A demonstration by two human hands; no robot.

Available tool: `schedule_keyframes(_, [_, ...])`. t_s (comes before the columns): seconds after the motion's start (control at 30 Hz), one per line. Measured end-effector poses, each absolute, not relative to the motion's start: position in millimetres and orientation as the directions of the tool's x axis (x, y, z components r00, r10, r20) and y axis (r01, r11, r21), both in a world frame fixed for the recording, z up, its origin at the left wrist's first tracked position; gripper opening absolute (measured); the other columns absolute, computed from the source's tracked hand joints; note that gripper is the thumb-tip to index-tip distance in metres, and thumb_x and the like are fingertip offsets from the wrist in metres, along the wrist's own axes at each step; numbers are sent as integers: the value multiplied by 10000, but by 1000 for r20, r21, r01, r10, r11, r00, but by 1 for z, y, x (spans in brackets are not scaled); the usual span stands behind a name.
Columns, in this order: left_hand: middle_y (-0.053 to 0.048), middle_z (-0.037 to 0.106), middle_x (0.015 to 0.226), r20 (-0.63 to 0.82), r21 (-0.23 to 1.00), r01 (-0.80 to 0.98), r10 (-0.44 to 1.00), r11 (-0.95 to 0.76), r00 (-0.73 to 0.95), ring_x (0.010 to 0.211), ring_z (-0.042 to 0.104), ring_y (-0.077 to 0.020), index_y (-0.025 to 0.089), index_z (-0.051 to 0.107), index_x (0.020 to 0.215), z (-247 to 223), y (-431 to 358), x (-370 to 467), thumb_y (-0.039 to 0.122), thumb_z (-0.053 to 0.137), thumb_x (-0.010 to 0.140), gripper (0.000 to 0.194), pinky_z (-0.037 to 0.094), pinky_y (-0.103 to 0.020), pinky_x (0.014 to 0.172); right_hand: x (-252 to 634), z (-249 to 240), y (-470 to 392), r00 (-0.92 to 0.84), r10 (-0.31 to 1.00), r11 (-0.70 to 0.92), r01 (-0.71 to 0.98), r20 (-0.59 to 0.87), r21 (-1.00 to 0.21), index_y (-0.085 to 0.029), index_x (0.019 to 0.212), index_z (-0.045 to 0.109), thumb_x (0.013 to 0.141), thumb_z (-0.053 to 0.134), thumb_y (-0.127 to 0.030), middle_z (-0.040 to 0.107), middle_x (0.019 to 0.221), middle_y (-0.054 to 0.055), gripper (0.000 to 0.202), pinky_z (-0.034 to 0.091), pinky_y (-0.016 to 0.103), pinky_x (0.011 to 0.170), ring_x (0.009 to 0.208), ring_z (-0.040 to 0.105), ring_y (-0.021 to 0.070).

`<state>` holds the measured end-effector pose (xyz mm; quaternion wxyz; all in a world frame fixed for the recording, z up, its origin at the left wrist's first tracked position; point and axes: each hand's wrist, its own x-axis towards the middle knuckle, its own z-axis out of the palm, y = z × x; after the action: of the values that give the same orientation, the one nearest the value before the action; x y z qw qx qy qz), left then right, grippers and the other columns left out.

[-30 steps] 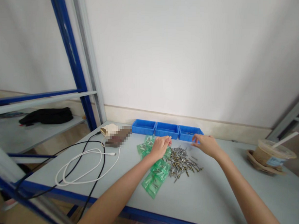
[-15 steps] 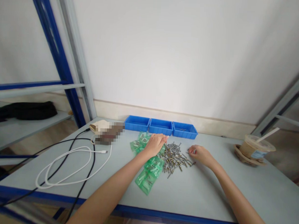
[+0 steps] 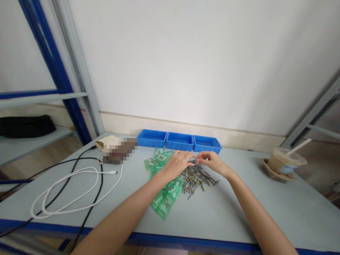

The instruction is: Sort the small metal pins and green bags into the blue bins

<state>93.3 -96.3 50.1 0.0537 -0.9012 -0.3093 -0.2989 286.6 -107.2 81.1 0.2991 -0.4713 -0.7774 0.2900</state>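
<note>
Left hand [image 3: 176, 164] bent loosely over the green packets [image 3: 166, 201], the person leans across them; its grip cannot be told. Rightward, most metal pins [image 3: 195, 181] lie loose in a pile, and just a few show in the rightmost blue tray [image 3: 207, 148]. The right hand [image 3: 212, 161] has its fingertips drawn narrow at the pile's far edge, contents unclear.
</note>
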Motion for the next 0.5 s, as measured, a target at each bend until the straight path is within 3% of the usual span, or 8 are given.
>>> schedule_keyframes(0.13, [-29,584,892,566,-90,624,476,-776,673,871,530,-173,169,530,928,49,-94,90,248,435,897,128,350,-318,793,273,72,-105,-388,901,367,435,197,-822,-140,759,646,745,553,-372,665,723,31,250,419,258,646,689,578,154])
schedule_keyframes(0.27, [-26,582,842,581,-215,597,390,-773,715,835,517,-163,169,556,848,51,-94,88,271,389,916,207,341,-321,794,276,56,-104,-315,926,315,343,207,-885,-141,766,619,722,583,-422,652,684,32,286,418,260,599,631,571,148])
schedule_keyframes(0.37, [-23,583,784,593,-207,588,378,-782,711,811,510,-161,165,565,814,53,-99,92,319,367,922,273,333,-322,794,278,52,-106,-304,927,317,313,222,-895,-146,786,602,728,569,-448,644,698,33,310,415,257,565,615,559,144])
schedule_keyframes(0.5, [-20,604,758,609,-45,632,481,-773,631,780,498,-158,158,567,773,57,-104,97,269,346,930,293,325,-322,784,278,57,-113,-343,877,463,412,337,-785,-169,868,618,763,556,-432,658,829,35,290,416,269,634,693,565,149])
